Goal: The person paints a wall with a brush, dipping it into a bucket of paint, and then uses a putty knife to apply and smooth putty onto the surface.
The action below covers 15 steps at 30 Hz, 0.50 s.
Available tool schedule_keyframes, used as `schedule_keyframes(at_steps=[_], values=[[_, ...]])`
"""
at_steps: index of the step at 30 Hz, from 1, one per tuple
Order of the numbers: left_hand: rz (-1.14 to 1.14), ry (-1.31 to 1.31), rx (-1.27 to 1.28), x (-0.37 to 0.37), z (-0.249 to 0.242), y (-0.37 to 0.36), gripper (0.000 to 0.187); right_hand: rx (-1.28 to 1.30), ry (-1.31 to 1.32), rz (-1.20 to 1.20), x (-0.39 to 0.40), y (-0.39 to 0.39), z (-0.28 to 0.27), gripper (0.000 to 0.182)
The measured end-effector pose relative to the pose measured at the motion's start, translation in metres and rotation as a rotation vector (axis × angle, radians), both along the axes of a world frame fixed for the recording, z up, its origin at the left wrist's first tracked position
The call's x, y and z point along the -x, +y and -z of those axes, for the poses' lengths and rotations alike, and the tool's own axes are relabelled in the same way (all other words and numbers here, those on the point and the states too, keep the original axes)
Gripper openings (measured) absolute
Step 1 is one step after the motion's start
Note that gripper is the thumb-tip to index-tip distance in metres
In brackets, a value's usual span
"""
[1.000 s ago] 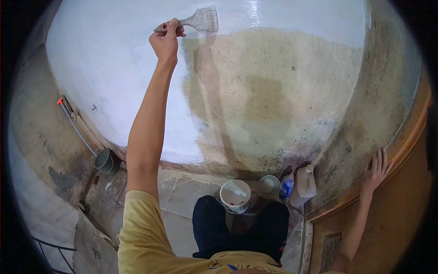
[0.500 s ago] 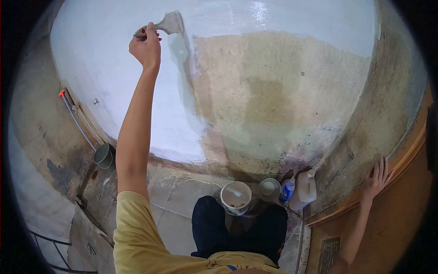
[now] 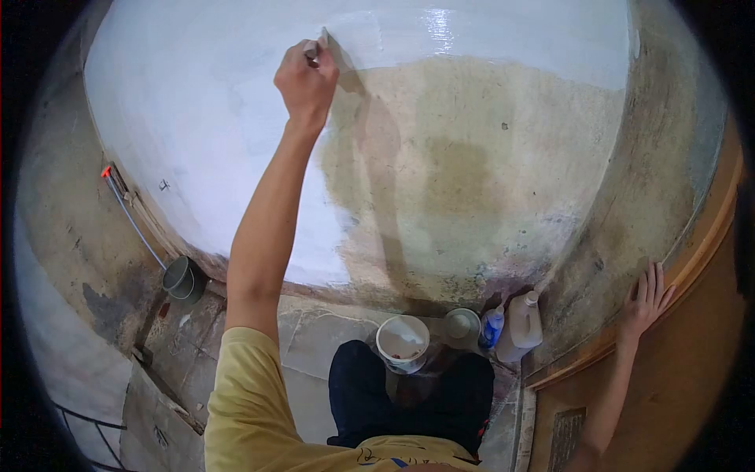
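Observation:
My left hand (image 3: 307,82) is raised to the wall and closed round the handle of a paintbrush (image 3: 312,50). The brush is seen nearly edge-on, and its bristles are largely hidden behind the hand. It is at the edge between white paint (image 3: 197,134) and the bare, stained patch of wall (image 3: 440,157). My right hand (image 3: 646,305) lies with fingers stretched out on the wooden frame (image 3: 598,360) at the right. A white bucket (image 3: 403,340) with whitish contents stands on the floor in front of my knees.
Beside the bucket are a smaller tub (image 3: 462,326), a blue-and-white bottle (image 3: 492,326) and a pale jug (image 3: 521,326). A dark bucket (image 3: 183,279) and an orange-tipped stick (image 3: 130,206) are at the left wall. A wooden door (image 3: 668,393) is at right.
My left hand has moved right and slightly down with the paintbrush, which has turned from broadside to nearly edge-on. My right hand stays on the frame.

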<state>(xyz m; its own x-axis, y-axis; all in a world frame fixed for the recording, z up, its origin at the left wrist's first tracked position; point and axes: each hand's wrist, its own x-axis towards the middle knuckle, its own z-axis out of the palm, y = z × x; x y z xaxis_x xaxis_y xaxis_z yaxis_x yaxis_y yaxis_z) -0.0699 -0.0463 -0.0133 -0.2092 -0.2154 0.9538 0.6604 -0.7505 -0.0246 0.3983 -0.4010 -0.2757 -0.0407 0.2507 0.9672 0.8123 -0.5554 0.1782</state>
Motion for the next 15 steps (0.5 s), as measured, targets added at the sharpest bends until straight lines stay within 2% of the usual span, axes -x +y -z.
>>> schedule_keyframes(at_steps=[2, 5, 9, 11, 12, 14, 15], values=[[-0.056, 0.053, -0.016, -0.019, 0.004, -0.004, 0.006, -0.005, 0.003, -0.009, -0.003, 0.0, 0.002, 0.021], [-0.035, 0.111, -0.119, -0.052, 0.007, -0.012, 0.013, -0.007, 0.007, -0.025, -0.002, 0.0, 0.002, 0.022], [-0.018, 0.151, -0.16, -0.104, 0.014, -0.032, 0.01, -0.005, -0.017, -0.019, -0.004, 0.0, 0.001, 0.023], [0.177, 0.147, -0.157, -0.127, 0.018, -0.043, 0.012, 0.01, -0.008, -0.009, -0.003, -0.001, 0.001, 0.023], [0.176, 0.141, -0.159, -0.136, 0.019, -0.047, 0.012, 0.022, 0.005, 0.001, -0.003, -0.001, 0.001, 0.022], [0.371, 0.117, -0.01, -0.147, 0.019, -0.055, 0.014, 0.011, -0.007, -0.008, -0.006, 0.0, 0.004, 0.022], [0.375, 0.114, -0.013, -0.148, 0.018, -0.058, 0.014, 0.003, -0.009, -0.015, -0.007, 0.0, 0.004, 0.022]])
